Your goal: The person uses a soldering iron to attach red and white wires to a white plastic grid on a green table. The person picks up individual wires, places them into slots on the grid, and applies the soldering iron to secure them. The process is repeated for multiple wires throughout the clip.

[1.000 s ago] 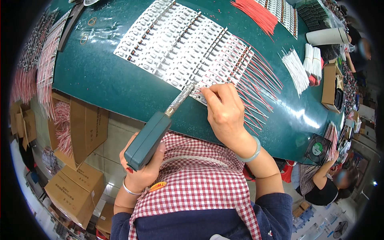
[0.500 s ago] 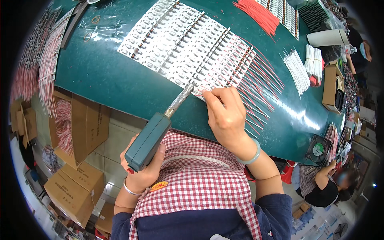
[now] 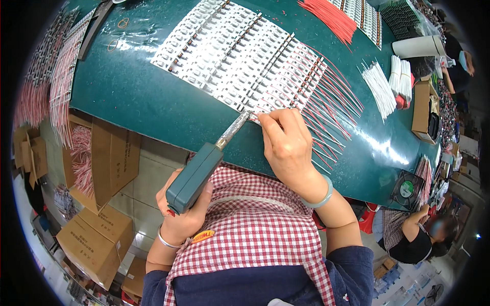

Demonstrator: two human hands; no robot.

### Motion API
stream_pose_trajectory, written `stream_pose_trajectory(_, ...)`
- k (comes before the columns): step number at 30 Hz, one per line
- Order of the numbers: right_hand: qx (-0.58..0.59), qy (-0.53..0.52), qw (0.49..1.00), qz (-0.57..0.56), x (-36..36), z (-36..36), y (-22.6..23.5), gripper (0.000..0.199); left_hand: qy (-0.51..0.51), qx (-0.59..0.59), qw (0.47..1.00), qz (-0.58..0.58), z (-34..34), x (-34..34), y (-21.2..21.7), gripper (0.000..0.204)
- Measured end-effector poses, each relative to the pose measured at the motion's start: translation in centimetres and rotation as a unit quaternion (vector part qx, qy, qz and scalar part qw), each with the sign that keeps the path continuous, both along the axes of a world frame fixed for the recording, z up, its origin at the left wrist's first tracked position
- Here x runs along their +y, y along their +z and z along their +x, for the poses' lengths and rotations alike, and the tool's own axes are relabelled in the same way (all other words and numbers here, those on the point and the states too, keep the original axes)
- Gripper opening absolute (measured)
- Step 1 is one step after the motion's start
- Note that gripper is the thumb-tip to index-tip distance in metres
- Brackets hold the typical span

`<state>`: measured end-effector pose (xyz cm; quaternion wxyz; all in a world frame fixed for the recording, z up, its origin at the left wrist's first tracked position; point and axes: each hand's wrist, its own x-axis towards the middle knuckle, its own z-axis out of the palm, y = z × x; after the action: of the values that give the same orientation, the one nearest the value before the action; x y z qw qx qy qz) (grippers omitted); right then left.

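My left hand [image 3: 185,219] is wrapped round a dark green soldering gun [image 3: 194,177]. Its metal tip slants up to the near corner of a white circuit board panel [image 3: 212,56]. That panel carries rows of small parts and lies on the green tabletop. Beside the tip, my right hand [image 3: 288,148] pinches the end of a thin wire at the panel's near edge; fingertips hide most of that end. Red and white wires [image 3: 334,115] run out from the panel's right-hand rows, fanning to the right beyond my right hand.
A bundle of red wires [image 3: 329,21] lies at the far side, white wires [image 3: 378,92] at the right. A small fan [image 3: 407,189] stands by the right edge. Wired panels [image 3: 64,86] hang over the left edge above a cardboard box [image 3: 115,158]. Another person [image 3: 408,234] sits at right.
The soldering gun has shifted slightly to the right, and its tip has come a little nearer to my right fingertips. My right hand has barely moved, and the panel stays nearly in place.
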<state>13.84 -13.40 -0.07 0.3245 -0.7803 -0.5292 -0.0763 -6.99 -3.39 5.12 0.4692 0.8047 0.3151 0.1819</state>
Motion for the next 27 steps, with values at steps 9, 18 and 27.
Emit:
stream_pose_trajectory(9,-0.004,0.001,1.000,-0.009,0.1,0.0,0.2,0.023,0.049,-0.019,0.996,-0.068,-1.0,-0.4,-0.5,0.021)
stream_pose_trajectory(18,0.008,-0.007,1.000,-0.018,0.1,0.2,0.6,0.020,0.126,-0.083,0.981,-0.126,-1.1,-0.4,-0.7,0.033)
stream_pose_trajectory(27,-0.129,-0.050,0.990,0.042,4.2,13.2,3.1,0.015,0.190,-0.137,0.947,-0.218,1.0,0.1,-0.3,0.038)
